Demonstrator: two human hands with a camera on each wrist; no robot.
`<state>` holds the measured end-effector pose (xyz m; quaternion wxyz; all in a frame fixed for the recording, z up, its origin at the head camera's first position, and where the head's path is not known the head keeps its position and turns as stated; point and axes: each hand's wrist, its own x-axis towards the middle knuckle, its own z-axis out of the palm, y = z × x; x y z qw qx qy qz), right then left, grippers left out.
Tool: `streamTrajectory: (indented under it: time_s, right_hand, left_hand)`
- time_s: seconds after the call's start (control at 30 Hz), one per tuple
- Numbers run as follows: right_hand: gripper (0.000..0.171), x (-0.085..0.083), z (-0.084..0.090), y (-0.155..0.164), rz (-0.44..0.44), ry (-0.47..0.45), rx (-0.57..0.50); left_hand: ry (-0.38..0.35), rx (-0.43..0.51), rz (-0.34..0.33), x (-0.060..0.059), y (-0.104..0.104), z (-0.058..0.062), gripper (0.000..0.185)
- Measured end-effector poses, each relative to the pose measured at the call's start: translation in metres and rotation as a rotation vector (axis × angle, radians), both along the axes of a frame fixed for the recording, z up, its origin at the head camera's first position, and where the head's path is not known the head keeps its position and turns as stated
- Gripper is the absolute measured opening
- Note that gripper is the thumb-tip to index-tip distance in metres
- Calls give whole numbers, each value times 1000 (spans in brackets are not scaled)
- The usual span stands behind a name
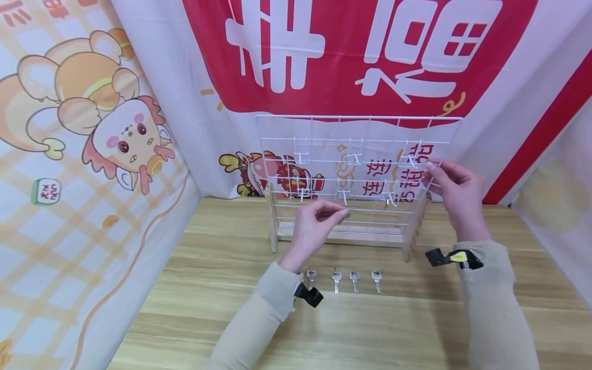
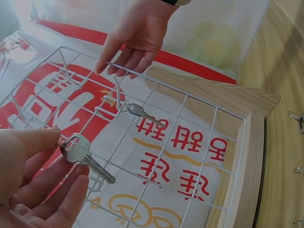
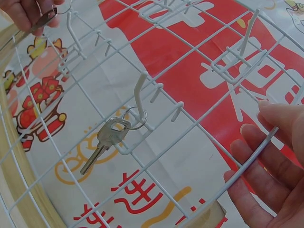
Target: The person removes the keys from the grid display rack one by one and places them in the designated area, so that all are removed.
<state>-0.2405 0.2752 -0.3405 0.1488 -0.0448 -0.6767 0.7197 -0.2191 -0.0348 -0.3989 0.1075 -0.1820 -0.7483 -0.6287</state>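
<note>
My left hand [image 1: 314, 226] is in front of the lower middle of a white wire grid rack [image 1: 358, 117]. Its thumb and finger pinch the small ring of a silver key [image 2: 78, 151], whose blade points away from the fingers. Another key [image 3: 111, 135] hangs by its ring from a white hook [image 3: 139, 95] on the grid, at the lower right in the head view. My right hand [image 1: 458, 187] holds the rack's right edge wire, thumb on one side and fingers on the other, as the right wrist view [image 3: 270, 175] shows.
Several more keys with rings [image 1: 354, 280] lie in a row on the wooden table [image 1: 370, 334] before the rack. Further white hooks [image 1: 301, 156] stick out from the grid in two rows. Wooden feet [image 1: 273, 221] carry the rack, and a printed cloth [image 1: 222, 169] hangs behind.
</note>
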Motion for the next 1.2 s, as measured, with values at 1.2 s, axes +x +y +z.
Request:
streamTrajectory:
  time_s: [1.2]
  right_hand:
    - [52, -2, -3, 1, -9, 11, 20]
  left_hand:
    - [-241, 78, 57, 44, -62, -48, 12]
